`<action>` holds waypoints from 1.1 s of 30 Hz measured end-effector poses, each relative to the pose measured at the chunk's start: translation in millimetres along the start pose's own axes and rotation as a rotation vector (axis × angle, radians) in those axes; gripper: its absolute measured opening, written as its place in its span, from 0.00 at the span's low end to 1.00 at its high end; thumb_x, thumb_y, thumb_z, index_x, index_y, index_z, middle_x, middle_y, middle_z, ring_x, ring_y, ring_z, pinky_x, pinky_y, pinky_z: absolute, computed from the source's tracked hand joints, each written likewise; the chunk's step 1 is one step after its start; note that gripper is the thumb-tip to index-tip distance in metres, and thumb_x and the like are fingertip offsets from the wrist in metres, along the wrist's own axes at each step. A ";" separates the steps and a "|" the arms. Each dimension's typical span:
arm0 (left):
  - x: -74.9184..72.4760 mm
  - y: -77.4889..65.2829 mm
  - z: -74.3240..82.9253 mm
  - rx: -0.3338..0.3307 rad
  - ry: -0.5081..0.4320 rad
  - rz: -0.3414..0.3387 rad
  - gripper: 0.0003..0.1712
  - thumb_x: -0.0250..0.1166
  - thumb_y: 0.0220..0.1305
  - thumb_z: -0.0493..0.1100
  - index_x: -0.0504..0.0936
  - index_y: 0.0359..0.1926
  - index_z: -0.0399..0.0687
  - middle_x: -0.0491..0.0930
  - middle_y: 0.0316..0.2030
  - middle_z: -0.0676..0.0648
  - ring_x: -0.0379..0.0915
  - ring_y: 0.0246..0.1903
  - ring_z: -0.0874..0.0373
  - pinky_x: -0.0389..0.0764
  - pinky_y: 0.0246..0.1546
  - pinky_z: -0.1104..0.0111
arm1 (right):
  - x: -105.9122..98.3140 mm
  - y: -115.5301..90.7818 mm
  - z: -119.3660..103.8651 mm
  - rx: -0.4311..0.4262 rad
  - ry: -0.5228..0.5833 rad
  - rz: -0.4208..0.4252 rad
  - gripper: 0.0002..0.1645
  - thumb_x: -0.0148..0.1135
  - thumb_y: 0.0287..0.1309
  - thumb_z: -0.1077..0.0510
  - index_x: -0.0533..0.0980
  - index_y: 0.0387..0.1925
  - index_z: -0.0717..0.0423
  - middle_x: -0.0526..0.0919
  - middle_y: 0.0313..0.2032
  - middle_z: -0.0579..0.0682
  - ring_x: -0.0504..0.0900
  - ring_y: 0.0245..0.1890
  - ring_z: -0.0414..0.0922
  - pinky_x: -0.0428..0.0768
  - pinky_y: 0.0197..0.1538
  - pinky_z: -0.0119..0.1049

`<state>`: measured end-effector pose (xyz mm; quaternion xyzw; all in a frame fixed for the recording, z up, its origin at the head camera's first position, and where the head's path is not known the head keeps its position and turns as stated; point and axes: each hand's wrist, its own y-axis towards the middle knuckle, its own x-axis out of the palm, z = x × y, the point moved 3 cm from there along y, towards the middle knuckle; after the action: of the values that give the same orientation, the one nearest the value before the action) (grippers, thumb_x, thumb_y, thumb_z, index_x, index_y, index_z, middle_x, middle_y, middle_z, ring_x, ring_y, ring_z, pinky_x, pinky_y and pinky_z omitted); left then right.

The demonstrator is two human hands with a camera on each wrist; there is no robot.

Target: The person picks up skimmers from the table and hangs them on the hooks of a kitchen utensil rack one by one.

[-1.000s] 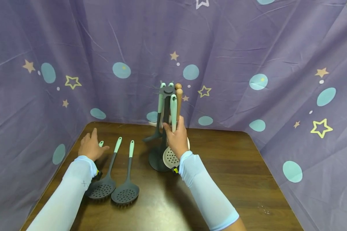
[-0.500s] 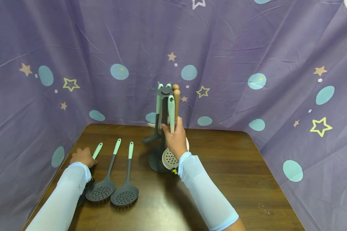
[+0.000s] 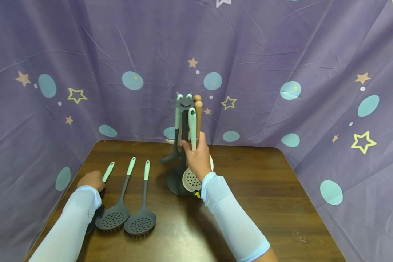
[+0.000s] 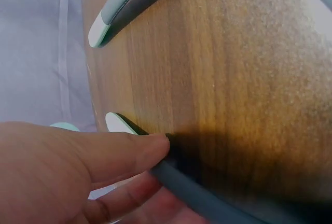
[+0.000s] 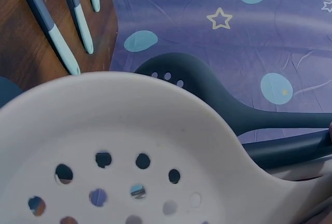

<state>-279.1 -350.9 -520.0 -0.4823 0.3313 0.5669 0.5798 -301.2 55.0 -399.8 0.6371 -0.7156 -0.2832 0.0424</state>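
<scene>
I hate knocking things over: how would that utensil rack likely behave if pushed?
The utensil rack may tip if pushed near the top, as its post is tall and thin. Its wider round base should probably resist small nudges. The dark utensil hanging beside the post would likely swing.

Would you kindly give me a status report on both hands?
Left hand pinches leftmost utensil. Right hand grips pale skimmer at rack. Middle skimmer lies close beside leftmost utensil, might snag.
</scene>
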 end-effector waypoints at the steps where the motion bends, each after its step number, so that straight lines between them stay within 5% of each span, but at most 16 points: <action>1: 0.4 0.7 -0.5 0.009 0.001 0.006 0.06 0.68 0.55 0.36 0.80 0.32 0.37 0.81 0.28 0.38 0.78 0.30 0.41 0.80 0.34 0.44 | -0.1 -0.1 -0.1 0.001 0.002 -0.003 0.29 0.68 0.67 0.44 0.66 0.59 0.53 0.75 0.33 0.50 0.77 0.34 0.49 0.79 0.45 0.48; 8: -2.6 5.6 -4.9 0.016 -0.025 0.063 0.05 0.66 0.58 0.35 0.81 0.34 0.35 0.82 0.29 0.36 0.78 0.29 0.40 0.79 0.31 0.44 | 0.2 1.0 0.0 0.002 -0.002 -0.004 0.29 0.67 0.68 0.44 0.66 0.58 0.53 0.75 0.33 0.50 0.77 0.34 0.50 0.79 0.45 0.48; 13: -12.5 5.5 4.6 0.052 -0.086 0.244 0.12 0.66 0.63 0.36 0.81 0.45 0.32 0.84 0.38 0.30 0.80 0.33 0.32 0.79 0.30 0.41 | -0.2 1.7 -1.4 0.002 0.004 0.004 0.28 0.68 0.68 0.45 0.66 0.58 0.53 0.76 0.35 0.51 0.78 0.36 0.50 0.79 0.47 0.50; 21: -40.5 -6.2 43.1 0.143 -0.212 0.569 0.16 0.65 0.68 0.36 0.83 0.54 0.32 0.83 0.40 0.33 0.80 0.37 0.33 0.76 0.37 0.39 | 0.7 1.3 0.0 -0.001 0.020 0.005 0.28 0.68 0.68 0.46 0.67 0.59 0.53 0.77 0.35 0.51 0.78 0.37 0.50 0.80 0.47 0.49; 33: -90.1 -25.4 112.0 0.282 -0.332 0.783 0.18 0.70 0.68 0.37 0.86 0.57 0.38 0.86 0.42 0.36 0.83 0.40 0.36 0.79 0.41 0.43 | 0.9 0.3 -1.7 -0.023 0.029 0.014 0.30 0.69 0.67 0.47 0.67 0.62 0.52 0.77 0.37 0.51 0.78 0.38 0.49 0.80 0.48 0.49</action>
<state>-285.0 -273.9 -396.2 -0.1393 0.4655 0.7626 0.4269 -300.9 53.5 -398.5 0.6356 -0.7161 -0.2819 0.0619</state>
